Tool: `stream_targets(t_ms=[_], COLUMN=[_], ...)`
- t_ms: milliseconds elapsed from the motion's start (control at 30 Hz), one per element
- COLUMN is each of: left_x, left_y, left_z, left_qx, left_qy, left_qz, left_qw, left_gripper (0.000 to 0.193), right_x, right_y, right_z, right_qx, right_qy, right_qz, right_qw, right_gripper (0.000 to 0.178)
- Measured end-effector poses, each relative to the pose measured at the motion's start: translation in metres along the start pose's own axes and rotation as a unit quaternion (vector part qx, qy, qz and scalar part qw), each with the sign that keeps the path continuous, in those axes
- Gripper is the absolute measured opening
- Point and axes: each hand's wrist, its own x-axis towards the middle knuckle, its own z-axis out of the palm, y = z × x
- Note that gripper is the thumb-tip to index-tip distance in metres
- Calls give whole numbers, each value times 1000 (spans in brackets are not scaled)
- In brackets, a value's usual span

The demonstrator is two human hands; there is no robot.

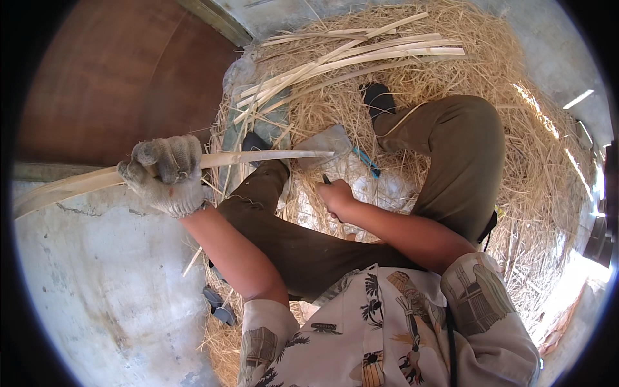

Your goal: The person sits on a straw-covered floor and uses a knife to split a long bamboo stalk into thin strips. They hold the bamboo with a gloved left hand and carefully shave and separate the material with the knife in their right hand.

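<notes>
My left hand (166, 173), in a worn knitted glove, is closed round a long pale split strip that looks like bamboo (242, 157). The strip runs from the left rim, through the fist, to a narrow end above the floor between my legs. Below and right of that end my bare right hand (336, 198) is closed on a slim dark tool (327, 180). Only short ends of the tool stick out of the fist, so its kind is hidden. The right hand is apart from the strip.
A grey flat slab (322, 145) and a teal-and-black slim tool (367, 162) lie between my feet. Several pale strips (361, 55) rest on straw shavings (477, 39) ahead. A brown panel (116, 84) and pale wall (116, 284) stand left. Dark footwear (219, 306) lies beside my left hip.
</notes>
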Motion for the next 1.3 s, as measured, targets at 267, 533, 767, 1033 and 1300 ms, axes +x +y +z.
stream_targets(t_ms=[267, 533, 767, 1033, 1300], left_x=[-1, 1, 1, 4, 7], left_y=[-1, -1, 0, -3, -5], left_z=[6, 3, 5, 5, 10], left_qx=[3, -22, -12, -9, -20], left_qy=[17, -64, -88, -110, -124], left_qz=[-3, -18, -6, -15, -10], left_qw=[1000, 998, 996, 994, 992], left_gripper=[46, 55, 57, 61, 62], right_x=[-35, 24, 7, 29, 37], right_y=[-29, 1, -1, 18, 22], right_z=[2, -11, -2, -7, -9], right_qx=[-20, -85, -73, -97, -119], right_qy=[2, -14, 82, 85, 54], right_qz=[-408, -62, -206, -103, -62], right_qw=[913, 994, 972, 986, 989], right_gripper=[41, 47, 43, 40, 44])
